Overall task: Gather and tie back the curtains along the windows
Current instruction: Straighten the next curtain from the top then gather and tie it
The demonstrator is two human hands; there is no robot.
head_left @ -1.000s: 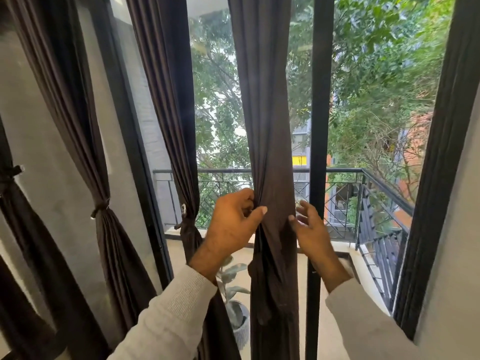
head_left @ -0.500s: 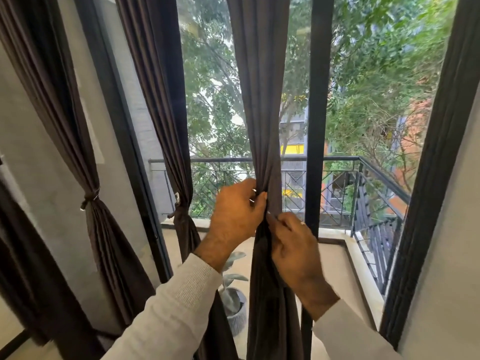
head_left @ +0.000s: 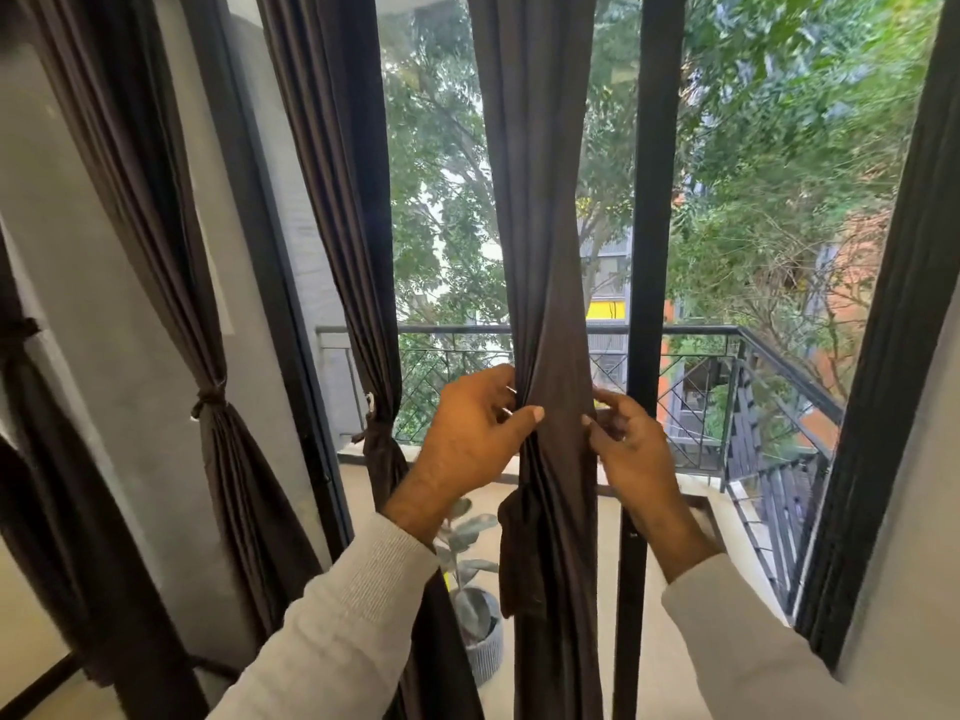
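Two left curtains [head_left: 218,439] were already tied; our left hand [head_left: 470,433] and right hand [head_left: 631,449] pinched the middle curtain [head_left: 550,356] with curled fingers, its tie not yet fastened

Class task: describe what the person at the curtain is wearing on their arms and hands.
Both arms wear long light grey knit sleeves with a fine ribbed texture, reaching to the wrists. The left hand and right hand are bare, with no gloves; a possible ring shows on the right hand, too small to confirm.
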